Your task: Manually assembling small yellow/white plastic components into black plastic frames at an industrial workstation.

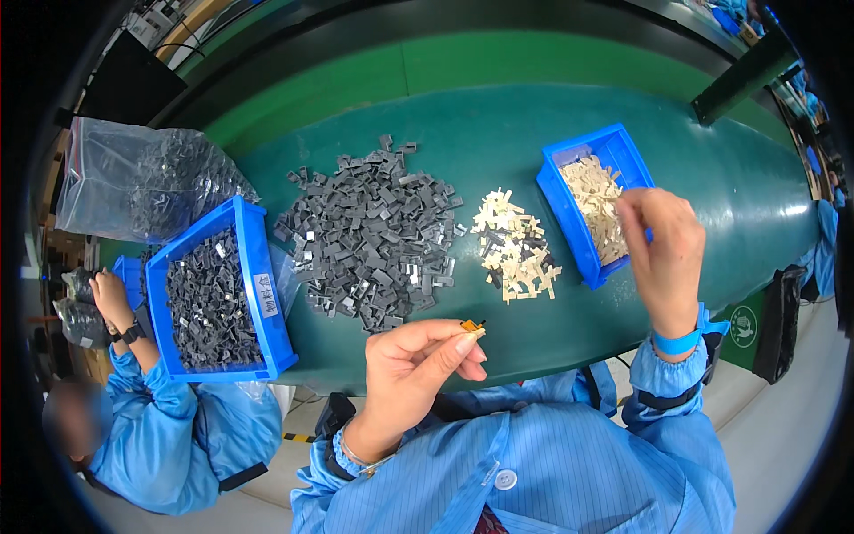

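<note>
Between the thumb and index finger of my left hand (411, 367), low in front of my chest, is a small orange-and-black part (473, 327) with a pale edge. Its exact kind is too small to tell. My right hand (667, 245) reaches over the near right rim of a blue bin (569, 220) of small cream-coloured pieces (591, 191). Its fingers are curled together at the pieces, and what they pinch, if anything, is hidden. Left of that bin lies a small pile of cream pieces (500, 214) mixed with some dark ones. A large heap of dark grey plastic parts (374, 231) spreads beside it.
On the left stands a larger blue bin (283, 343) full of dark parts, with a clear plastic bag (107, 182) of dark parts behind it. A co-worker in a blue smock (178, 436) sits at the left. The green table (498, 116) has a rounded edge.
</note>
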Action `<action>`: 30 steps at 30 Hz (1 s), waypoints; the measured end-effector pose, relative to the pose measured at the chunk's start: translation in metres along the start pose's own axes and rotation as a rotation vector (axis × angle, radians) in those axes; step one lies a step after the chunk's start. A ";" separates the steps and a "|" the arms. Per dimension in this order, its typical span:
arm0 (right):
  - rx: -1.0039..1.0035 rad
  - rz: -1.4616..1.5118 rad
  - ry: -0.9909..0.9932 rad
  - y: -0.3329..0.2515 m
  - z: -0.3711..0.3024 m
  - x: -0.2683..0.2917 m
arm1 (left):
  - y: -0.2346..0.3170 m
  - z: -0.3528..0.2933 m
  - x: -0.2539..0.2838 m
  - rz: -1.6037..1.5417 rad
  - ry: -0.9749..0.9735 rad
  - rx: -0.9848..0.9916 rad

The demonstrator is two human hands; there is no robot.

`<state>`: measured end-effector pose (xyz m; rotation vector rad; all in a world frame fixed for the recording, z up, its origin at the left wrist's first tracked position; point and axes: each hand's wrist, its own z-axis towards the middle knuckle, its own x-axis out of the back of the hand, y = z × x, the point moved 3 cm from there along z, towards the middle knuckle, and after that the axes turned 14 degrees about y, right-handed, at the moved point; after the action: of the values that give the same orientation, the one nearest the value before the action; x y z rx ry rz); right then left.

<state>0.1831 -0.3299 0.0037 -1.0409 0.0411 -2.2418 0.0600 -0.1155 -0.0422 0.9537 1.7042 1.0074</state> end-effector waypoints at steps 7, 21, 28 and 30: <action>-0.082 0.502 -0.081 -0.038 -0.018 -0.011 | 0.001 0.002 -0.004 -0.056 0.037 -0.006; -0.255 0.969 -0.295 -0.074 -0.034 -0.027 | 0.009 0.001 -0.011 0.046 0.159 -0.189; -0.287 0.872 -0.156 -0.075 -0.033 -0.029 | 0.008 0.001 -0.004 0.160 0.195 -0.353; -0.263 0.881 -0.173 -0.077 -0.033 -0.027 | 0.008 0.000 -0.004 0.168 0.224 -0.367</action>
<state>0.1305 -0.2616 -0.0151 -1.0661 0.6100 -1.3632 0.0623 -0.1160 -0.0334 0.7722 1.5579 1.5259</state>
